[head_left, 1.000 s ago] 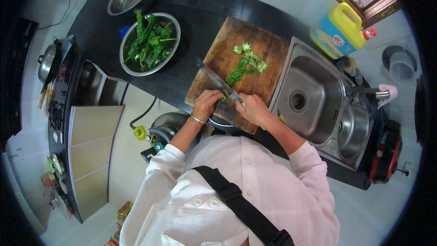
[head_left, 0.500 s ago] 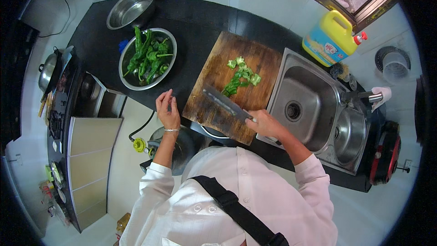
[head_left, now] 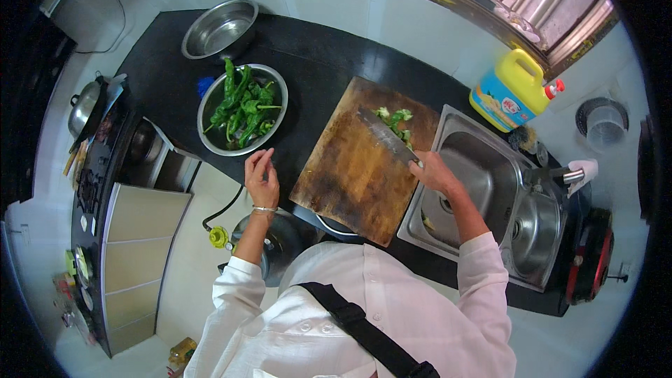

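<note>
My right hand (head_left: 435,171) grips the handle of a cleaver (head_left: 386,133) over the right half of a worn wooden cutting board (head_left: 350,182). Cut green pepper pieces (head_left: 395,116) lie in a small heap on the board's far right part, against the far side of the blade, which hides some of them. My left hand (head_left: 262,178) hovers empty off the board's left edge, fingers loosely stretched. Just beyond it stands a steel bowl (head_left: 204,133) of whole green peppers (head_left: 245,106).
Right of the board is a steel double sink (head_left: 483,150) with a tap (head_left: 567,175). A yellow jug (head_left: 514,91) stands behind the sink. Another steel bowl (head_left: 222,26) is at the far left of the black counter (head_left: 308,49). Below my left arm sits a gas cylinder (head_left: 280,238).
The cleaver has moved away from me and to the right. The pepper pieces have shifted with it, bunching toward the board's far right side. My left hand stays empty; the view has tilted up.
</note>
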Demonstrator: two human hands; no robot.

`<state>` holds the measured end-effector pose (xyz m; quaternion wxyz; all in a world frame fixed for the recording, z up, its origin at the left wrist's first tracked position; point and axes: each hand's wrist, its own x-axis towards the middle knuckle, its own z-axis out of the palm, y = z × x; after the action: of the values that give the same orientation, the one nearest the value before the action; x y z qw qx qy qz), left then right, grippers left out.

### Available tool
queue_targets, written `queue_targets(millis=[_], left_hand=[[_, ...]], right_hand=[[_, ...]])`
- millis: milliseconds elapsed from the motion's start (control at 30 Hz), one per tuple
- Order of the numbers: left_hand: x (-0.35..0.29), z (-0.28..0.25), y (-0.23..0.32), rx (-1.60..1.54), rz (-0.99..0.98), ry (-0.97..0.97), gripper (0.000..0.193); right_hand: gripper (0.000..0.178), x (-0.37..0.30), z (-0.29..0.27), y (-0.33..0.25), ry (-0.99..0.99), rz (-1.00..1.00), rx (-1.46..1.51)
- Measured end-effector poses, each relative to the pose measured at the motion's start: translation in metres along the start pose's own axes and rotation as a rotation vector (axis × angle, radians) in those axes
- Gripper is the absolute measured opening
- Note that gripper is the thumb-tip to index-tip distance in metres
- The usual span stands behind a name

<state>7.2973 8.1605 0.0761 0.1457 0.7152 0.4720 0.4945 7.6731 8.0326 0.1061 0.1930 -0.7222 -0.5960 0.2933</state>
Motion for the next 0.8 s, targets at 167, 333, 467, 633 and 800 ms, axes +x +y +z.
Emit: queue_targets(millis=[167,333,467,633,800], left_hand=[[0.030,-0.002,-0.009,-0.059,-0.028,0.017,0.031],[0.079,0.000,-0.045,0.080,-0.103,-0.010,0.028],[0.118,0.019,-0.061,0.085,-0.411,-0.141,0.037],[0.148,0.064,-0.099,0.135,-0.643,-0.085,0.080],[0.173,0.062,-0.075,-0.071,-0.851,-0.286,0.068]], right_hand=[[0.028,-0.013,0.009,-0.037,-0.003,0.098,-0.034],[0.025,-0.037,0.030,-0.050,0.017,0.053,-0.091],[0.025,-0.037,0.038,-0.052,0.011,0.085,-0.129],[0.026,-0.040,0.044,-0.052,0.023,0.091,-0.184],[0.028,-0.040,0.037,-0.055,0.031,0.118,-0.129]])
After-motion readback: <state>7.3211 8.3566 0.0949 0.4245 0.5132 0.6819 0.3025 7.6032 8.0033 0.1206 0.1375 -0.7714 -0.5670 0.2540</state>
